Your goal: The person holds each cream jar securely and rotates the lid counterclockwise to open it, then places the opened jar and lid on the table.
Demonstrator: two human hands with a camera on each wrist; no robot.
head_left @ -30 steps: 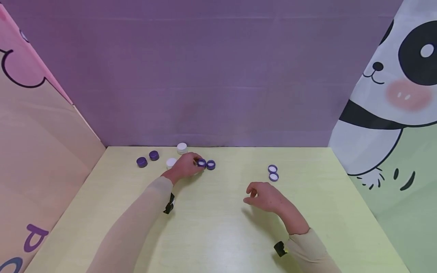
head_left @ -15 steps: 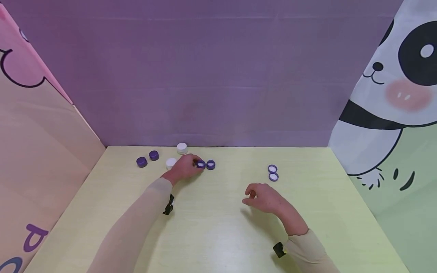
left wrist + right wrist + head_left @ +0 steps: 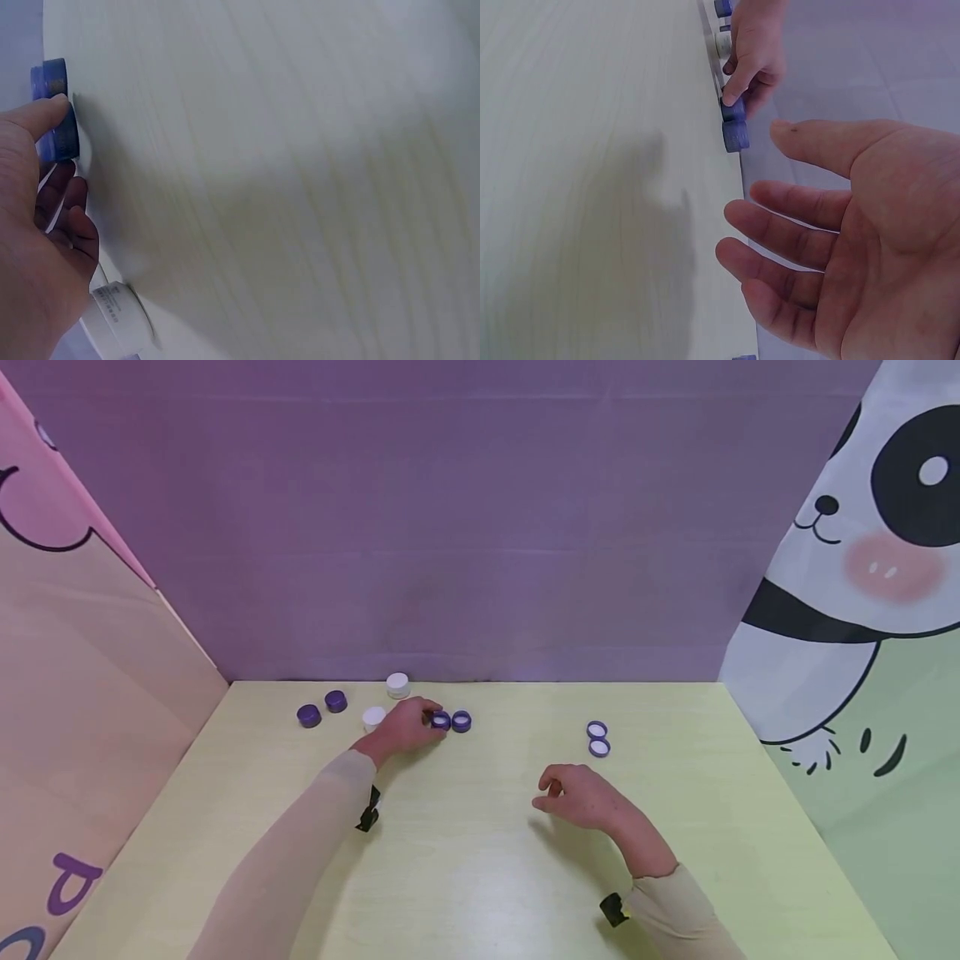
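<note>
Left of the head view's centre, the left hand (image 3: 403, 725) is pinching a purple container (image 3: 441, 721), contents unclear. Right of centre, the right hand (image 3: 583, 797) is hovering, fingers loosely curved. Lower left in the left wrist view, a white jar (image 3: 118, 322) is showing unreadable print.

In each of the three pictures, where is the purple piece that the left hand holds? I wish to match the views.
Head: the held purple piece is slightly left of and below the centre, at the left hand.
Left wrist: the held purple piece is near the left edge, upper half.
Right wrist: the held purple piece is in the upper middle.
Shared landmark: the second purple piece, right beside it.
</note>
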